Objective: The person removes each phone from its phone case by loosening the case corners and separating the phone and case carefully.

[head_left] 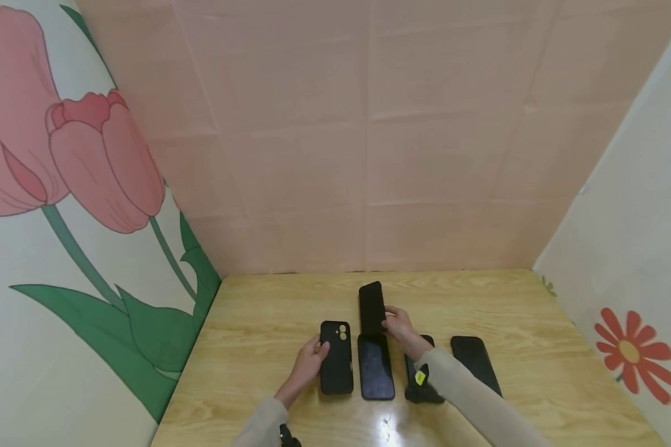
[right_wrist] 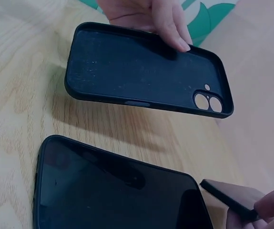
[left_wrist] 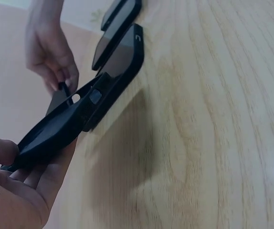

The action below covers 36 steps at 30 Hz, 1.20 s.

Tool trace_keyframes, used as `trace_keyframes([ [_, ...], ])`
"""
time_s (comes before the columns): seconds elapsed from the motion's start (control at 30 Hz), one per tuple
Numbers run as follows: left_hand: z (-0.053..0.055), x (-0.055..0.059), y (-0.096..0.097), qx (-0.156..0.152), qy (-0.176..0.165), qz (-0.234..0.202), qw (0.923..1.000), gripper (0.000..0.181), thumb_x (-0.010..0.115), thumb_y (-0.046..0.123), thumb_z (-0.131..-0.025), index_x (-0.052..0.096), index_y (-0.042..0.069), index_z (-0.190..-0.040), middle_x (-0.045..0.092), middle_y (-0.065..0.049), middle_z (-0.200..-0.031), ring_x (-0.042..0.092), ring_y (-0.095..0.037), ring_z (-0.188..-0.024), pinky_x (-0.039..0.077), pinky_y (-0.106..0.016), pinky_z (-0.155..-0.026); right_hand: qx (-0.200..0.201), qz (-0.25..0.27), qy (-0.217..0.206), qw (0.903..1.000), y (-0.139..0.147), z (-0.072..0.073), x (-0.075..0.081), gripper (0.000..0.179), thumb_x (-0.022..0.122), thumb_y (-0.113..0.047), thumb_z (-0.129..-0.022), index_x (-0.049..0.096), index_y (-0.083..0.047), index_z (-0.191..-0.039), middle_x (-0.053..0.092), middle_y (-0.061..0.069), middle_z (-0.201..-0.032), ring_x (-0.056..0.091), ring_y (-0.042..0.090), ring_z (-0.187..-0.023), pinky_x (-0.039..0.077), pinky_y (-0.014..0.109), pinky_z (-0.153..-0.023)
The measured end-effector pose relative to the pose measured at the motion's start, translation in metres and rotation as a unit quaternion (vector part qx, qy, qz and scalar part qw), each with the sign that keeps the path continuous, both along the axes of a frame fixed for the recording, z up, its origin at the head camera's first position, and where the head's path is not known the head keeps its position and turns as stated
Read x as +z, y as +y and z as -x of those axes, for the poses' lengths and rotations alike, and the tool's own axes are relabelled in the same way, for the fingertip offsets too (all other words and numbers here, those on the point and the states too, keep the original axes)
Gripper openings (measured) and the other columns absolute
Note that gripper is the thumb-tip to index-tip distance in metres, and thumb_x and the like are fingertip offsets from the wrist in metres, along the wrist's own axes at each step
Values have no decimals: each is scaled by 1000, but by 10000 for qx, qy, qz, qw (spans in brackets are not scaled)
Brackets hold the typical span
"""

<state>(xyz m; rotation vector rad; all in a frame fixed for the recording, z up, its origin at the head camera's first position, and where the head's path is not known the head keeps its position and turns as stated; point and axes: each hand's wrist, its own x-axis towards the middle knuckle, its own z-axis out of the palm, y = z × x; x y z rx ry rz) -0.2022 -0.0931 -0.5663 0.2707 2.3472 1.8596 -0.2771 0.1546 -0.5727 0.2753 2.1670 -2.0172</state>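
My left hand [head_left: 309, 360] holds a black phone case [head_left: 335, 366] by its side edge, raised above the wooden table [left_wrist: 208, 124]. The case has nothing in it; its hollow inside and twin round camera holes face the right wrist view [right_wrist: 137, 67]. My right hand [head_left: 401, 328] pinches a thin dark phone [head_left: 372, 304] by its edge, tilted up at the far end of another phone. That other black phone [head_left: 376, 369] lies screen up on the table, between the two hands. In the right wrist view, only part of the right hand [right_wrist: 272, 210] shows.
Right of the middle phone lies another dark phone [head_left: 410, 371], partly hidden by the right wrist and its strapped device. Farther right is one more black phone [head_left: 475, 360]. A pink covering [head_left: 363, 155] hangs behind the table; a wall with painted tulips [head_left: 106, 161] stands left.
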Motion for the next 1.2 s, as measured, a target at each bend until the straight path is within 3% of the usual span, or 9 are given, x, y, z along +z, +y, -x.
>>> trace_keyframes([
  [0.13, -9, 20, 2, -112, -86, -115, 9998, 48, 45, 4, -104, 27, -28, -136, 63, -38, -104, 67, -47, -88, 57, -50, -74, 7, 75, 61, 10000, 2, 4, -3, 54, 39, 16, -91, 31, 17, -144, 47, 40, -132, 54, 47, -117, 44, 56, -98],
  [0.23, -9, 23, 2, -160, -114, -186, 9996, 48, 44, 4, -105, 27, -28, -137, 62, -39, -106, 66, -48, -90, 57, -51, -76, -5, 138, 157, 9998, 2, 8, -4, 53, 39, 15, -93, 29, 17, -145, 44, 41, -135, 50, 48, -122, 42, 55, -101],
  [0.3, -6, 17, 2, -172, -103, -213, 9996, 49, 44, 5, -105, 26, -27, -137, 62, -40, -107, 66, -48, -91, 56, -51, -76, -29, 171, 198, 9997, 1, 10, -6, 53, 40, 14, -93, 29, 17, -145, 43, 42, -136, 48, 48, -123, 41, 55, -102],
  [0.47, 7, -11, 3, -152, -215, -181, 9995, 53, 45, 11, -106, 26, -23, -141, 65, -34, -107, 69, -40, -88, 58, -45, -73, -137, -51, 193, 9997, 0, 12, -9, 48, 41, 11, -94, 33, 18, -141, 42, 42, -136, 45, 49, -125, 39, 54, -104],
  [0.53, 9, -15, 3, -128, -282, -169, 9994, 54, 46, 14, -106, 26, -21, -143, 66, -32, -107, 70, -38, -87, 58, -43, -71, -155, -207, 144, 9996, 0, 12, -10, 46, 42, 9, -95, 36, 19, -139, 41, 42, -137, 43, 49, -127, 38, 54, -105],
  [0.93, 9, -15, 4, -124, -206, -96, 9997, 55, 47, 13, -106, 26, -20, -144, 66, -31, -106, 70, -36, -85, 58, -42, -73, -270, -401, 143, 9987, -8, 21, -17, 43, 44, 12, -91, 42, 21, -134, 45, 41, -135, 46, 47, -125, 42, 49, -100],
  [1.07, 10, -15, 5, -128, -156, -93, 9998, 56, 46, 13, -106, 23, -22, -143, 65, -33, -109, 70, -38, -89, 57, -44, -77, -293, -629, 307, 9971, -9, 22, -19, 42, 43, 14, -89, 45, 22, -130, 49, 40, -130, 50, 46, -118, 46, 46, -94],
  [1.2, 11, -16, 8, -162, -101, -116, 9998, 55, 47, 13, -106, 26, -21, -143, 64, -33, -111, 69, -38, -91, 57, -44, -78, -286, -939, 348, 9946, -9, 23, -21, 40, 45, 12, -90, 47, 23, -128, 50, 40, -127, 51, 47, -116, 45, 49, -96],
])
